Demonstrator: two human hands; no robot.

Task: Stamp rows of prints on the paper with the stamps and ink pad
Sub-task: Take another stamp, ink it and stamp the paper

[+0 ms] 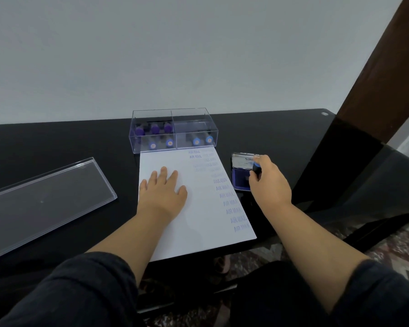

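A white sheet of paper (pixel 198 215) lies on the black table, with blue "AIR MAIL" prints running down its right side. My left hand (pixel 162 192) rests flat on the paper, fingers spread. My right hand (pixel 268 179) grips a black stamp with a blue top (pixel 257 168) over the open blue ink pad (pixel 240 181), whose lid (pixel 242 160) stands up behind it. Whether the stamp's face touches the pad is hidden by my fingers.
A clear two-part box (pixel 174 129) at the paper's far edge holds several purple-topped and blue-topped stamps. Its clear lid (pixel 43 199) lies flat at the left. The table (pixel 80 142) ends near the right, beside a dark wooden post (pixel 376 90).
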